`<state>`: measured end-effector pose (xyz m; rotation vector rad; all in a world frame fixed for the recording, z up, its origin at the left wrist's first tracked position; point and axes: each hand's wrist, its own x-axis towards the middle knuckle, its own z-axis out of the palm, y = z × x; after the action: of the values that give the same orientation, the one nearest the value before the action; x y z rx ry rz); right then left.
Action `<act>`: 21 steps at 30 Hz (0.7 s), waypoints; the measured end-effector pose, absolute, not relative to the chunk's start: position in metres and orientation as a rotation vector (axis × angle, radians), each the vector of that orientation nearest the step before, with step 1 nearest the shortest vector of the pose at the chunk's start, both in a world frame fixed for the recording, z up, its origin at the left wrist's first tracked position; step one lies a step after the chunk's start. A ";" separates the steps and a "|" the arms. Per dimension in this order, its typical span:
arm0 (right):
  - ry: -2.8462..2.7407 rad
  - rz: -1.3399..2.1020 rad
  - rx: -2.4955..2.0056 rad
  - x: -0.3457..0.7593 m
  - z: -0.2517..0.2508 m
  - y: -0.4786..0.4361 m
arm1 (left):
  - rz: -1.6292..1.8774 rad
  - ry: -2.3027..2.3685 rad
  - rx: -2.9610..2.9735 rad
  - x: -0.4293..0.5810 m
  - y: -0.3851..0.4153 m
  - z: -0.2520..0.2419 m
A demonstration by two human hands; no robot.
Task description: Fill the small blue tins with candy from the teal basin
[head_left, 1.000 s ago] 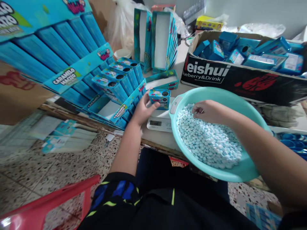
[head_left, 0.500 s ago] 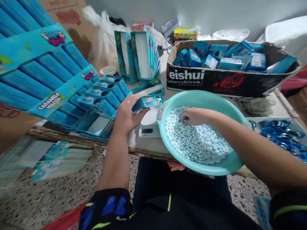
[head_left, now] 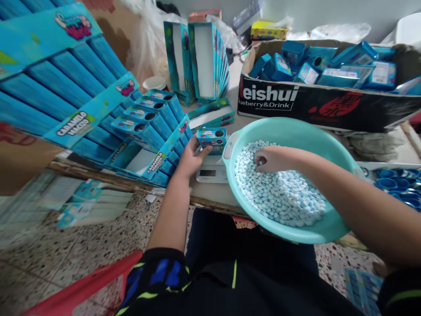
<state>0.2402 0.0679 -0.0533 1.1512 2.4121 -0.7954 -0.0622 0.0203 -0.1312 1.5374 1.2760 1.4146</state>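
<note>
My left hand (head_left: pixel 191 160) grips a small blue candy box (head_left: pixel 213 139) by its left side, thumb in front. The box stands upright at the white digital scale (head_left: pixel 208 176), with a dark round hole in its top. My right hand (head_left: pixel 270 158) is inside a turquoise plastic basin (head_left: pixel 315 131), low over a heap of small pale-blue and white candies (head_left: pixel 279 197). Its fingers are curled together around a few candies, and how many is hidden. The basin's left handle is right beside the box.
Display trays filled with blue boxes (head_left: pixel 154 162) lean at the left. Folded display cartons (head_left: pixel 204 61) stand behind the scale. A black cardboard box (head_left: pixel 315 103) of blue boxes sits at the back right. Blue round lids (head_left: pixel 394 180) lie right of the basin.
My left hand has lowered the candy box and turned it from tilted to upright at the scale. My right hand stays among the candies. The view has shifted slightly.
</note>
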 end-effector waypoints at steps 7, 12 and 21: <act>2.394 -0.799 1.156 0.242 -0.056 0.068 | 1.388 1.329 1.520 -0.057 0.018 -0.133; 2.342 -0.857 1.146 0.249 -0.048 0.065 | 1.486 1.387 1.499 -0.067 0.016 -0.135; 2.369 -0.802 1.075 0.249 -0.050 0.065 | 1.555 1.412 1.429 -0.068 0.011 -0.132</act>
<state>0.2486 0.0647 -0.0498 1.0754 2.3692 -0.8016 -0.0685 0.0113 -0.1322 1.4288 1.4122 1.5554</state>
